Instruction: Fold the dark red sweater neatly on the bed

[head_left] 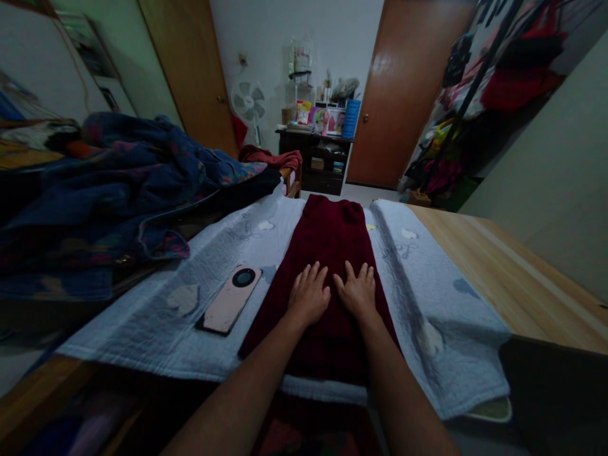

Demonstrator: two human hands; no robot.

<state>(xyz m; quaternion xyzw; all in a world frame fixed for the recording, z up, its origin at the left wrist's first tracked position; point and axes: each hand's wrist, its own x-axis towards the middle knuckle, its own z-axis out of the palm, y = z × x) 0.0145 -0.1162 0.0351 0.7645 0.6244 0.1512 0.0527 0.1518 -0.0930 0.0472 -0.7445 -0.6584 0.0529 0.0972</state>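
A dark red garment (327,234) lies spread out on a pale blue quilted cloth (456,342), narrower at the far end and wider near me. My left hand (308,292) rests flat on its middle with the fingers stretched forward. Beside it, my right hand (357,288) also lies palm down on the garment, fingers apart. The thumbs point toward each other with a small gap between them. Neither hand grips anything. To the left of the garment, a pink phone (232,299) with a round black camera ring lies face down on the quilted cloth.
A heap of blue patterned clothes (118,183) is piled at the left. Bare wooden board (503,266) extends to the right of the cloth. Farther back stand a white fan (249,101), a dark shelf (316,155) with household items, and hanging clothes (517,82).
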